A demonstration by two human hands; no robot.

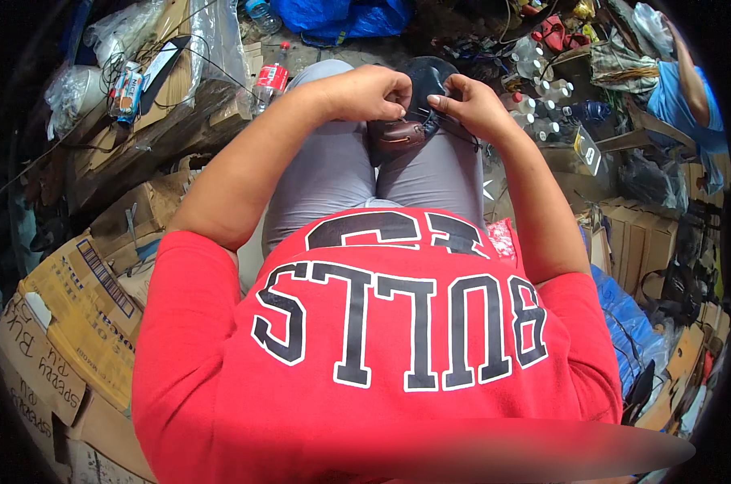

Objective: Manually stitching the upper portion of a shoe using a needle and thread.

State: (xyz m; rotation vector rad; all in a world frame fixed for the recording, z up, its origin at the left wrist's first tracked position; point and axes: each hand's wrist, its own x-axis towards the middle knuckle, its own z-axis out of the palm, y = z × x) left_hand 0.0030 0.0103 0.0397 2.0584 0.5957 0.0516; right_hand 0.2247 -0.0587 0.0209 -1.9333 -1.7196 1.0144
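A: Head view, and there it is: a dark shoe-like piece (419, 98), up on the thighs (327, 173), right between the two hands!

B: Which way is it lying?

A: Long axis away from the body, far end leaning slightly right. The brown end (402, 135) points back toward the wearer, just below the left hand's (375, 93) fingertips, so the left is nearer that end. The right hand (477, 106) has the black part's (432, 74) right side, thumb reaching in over it.

B: And the grips?

A: Left thumb and fingers curl close together; right thumb and forefinger bend inward, seemingly at the edge. (Whether either pinches anything, nobody could tell from here.)

B: How does it look?

A: Smooth and glossy brown at the near end, rounded; black and broader beyond. Thin pale strands show between the hands, too fine to identify.
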